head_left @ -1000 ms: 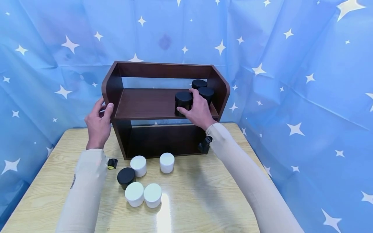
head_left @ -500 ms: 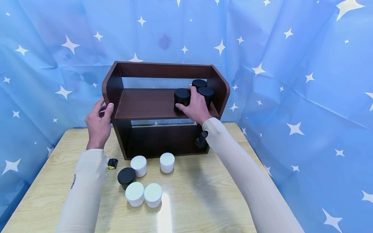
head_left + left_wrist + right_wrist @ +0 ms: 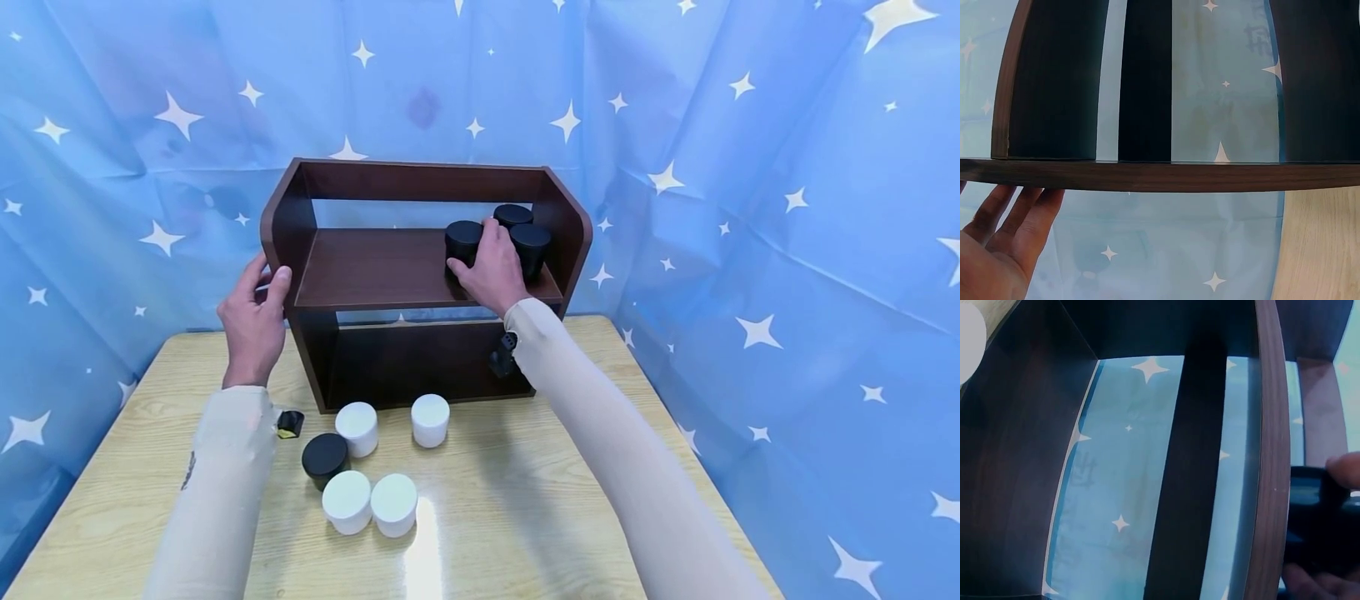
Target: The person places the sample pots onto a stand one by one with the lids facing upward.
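A dark brown two-tier shelf (image 3: 375, 267) stands on the wooden table. On its upper tier, toward the right, my right hand (image 3: 491, 271) grips a lidded black jar (image 3: 462, 237) between thumb and fingers. Two more black jars (image 3: 531, 246) stand just right of that hand. In the right wrist view the gripped jar sits at the right edge, partly cut off. My left hand (image 3: 253, 325) touches the shelf's left side panel (image 3: 283, 225). In the left wrist view its fingertips rest against the panel's outer face, fingers nearly straight.
In front of the shelf, several white jars (image 3: 357, 429) and one black jar (image 3: 326, 458) stand on the table (image 3: 510, 500). The shelf's lower tier (image 3: 420, 367) is open at the front. A blue star-patterned curtain (image 3: 420, 75) hangs behind and at both sides.
My right hand has moved the black jar backward and slightly left on the upper tier. My left hand has stayed against the side panel.
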A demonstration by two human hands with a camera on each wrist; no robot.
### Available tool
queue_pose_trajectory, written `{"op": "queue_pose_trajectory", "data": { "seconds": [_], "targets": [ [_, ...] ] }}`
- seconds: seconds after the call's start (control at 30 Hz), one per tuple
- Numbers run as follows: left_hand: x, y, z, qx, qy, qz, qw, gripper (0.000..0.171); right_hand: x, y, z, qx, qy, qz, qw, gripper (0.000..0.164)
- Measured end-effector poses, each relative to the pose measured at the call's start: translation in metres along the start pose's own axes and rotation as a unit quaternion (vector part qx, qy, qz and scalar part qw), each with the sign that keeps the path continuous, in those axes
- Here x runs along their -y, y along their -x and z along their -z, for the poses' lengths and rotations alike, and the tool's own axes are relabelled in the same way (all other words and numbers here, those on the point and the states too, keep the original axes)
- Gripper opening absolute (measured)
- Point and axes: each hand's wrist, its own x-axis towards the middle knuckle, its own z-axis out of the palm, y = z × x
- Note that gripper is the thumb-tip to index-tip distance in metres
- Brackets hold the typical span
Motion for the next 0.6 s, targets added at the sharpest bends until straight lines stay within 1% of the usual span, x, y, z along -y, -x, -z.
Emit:
{"op": "queue_pose_trajectory", "data": {
  "seconds": [0.27, 0.6],
  "targets": [
    [0.001, 0.000, -0.001, -0.004, 0.001, -0.004, 1.0000, 0.039, 0.004, -0.006, -0.003, 0.003, 0.006, -0.026, 1.000, 0.077],
    [0.002, 0.000, -0.002, -0.004, -0.003, -0.001, 1.0000, 0.039, 0.005, -0.021, -0.010, -0.010, 0.031, -0.022, 0.999, 0.072]
  ]
}}
